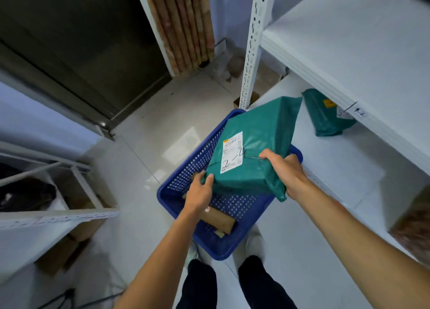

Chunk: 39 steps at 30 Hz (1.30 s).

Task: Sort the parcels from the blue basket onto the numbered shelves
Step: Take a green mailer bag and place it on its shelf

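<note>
I hold a large green parcel point(256, 143) above the blue basket point(186, 180) on the floor. Its white label has "2-4" written on it by hand. My left hand point(200, 192) grips the parcel's near left corner. My right hand point(286, 169) grips its near right edge, thumb on top. A brown cardboard parcel point(221, 219) lies in the basket beneath my left wrist, partly hidden. Another green parcel point(325, 115) lies on the white shelf point(344, 169) to the right, under an upper shelf with a handwritten number tag point(353, 111).
A white perforated shelf post point(252, 45) stands just beyond the basket. A second white rack point(58, 215) with cardboard boxes is on the left. Rolled brown mats point(186, 24) lean in the far corner beside a dark door. My feet stand behind the basket.
</note>
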Each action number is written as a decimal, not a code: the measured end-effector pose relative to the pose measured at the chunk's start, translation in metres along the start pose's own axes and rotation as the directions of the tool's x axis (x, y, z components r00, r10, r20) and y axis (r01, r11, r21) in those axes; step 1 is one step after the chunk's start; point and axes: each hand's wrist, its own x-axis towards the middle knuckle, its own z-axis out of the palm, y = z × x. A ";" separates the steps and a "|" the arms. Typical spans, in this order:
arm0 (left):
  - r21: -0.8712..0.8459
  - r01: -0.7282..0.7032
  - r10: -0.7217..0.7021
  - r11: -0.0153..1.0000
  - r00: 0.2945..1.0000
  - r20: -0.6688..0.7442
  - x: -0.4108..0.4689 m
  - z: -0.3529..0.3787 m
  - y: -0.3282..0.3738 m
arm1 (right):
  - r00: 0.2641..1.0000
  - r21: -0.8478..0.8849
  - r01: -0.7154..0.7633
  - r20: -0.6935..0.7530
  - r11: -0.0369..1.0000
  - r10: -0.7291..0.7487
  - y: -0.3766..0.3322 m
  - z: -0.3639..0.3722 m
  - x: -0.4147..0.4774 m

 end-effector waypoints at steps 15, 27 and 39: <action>-0.134 -0.089 0.107 0.987 0.985 0.133 -0.202 -0.074 0.090 | 0.966 0.188 0.236 0.064 0.953 -0.252 -0.038 -0.129 -0.259; -0.396 -0.085 0.268 0.914 0.860 0.435 -0.329 -0.120 0.109 | 0.912 0.356 0.410 -0.185 0.840 -0.366 0.006 -0.149 -0.418; -0.334 -0.135 0.323 0.933 0.724 0.610 -0.439 -0.076 0.160 | 0.876 0.483 0.482 -0.272 0.731 -0.398 0.044 -0.231 -0.495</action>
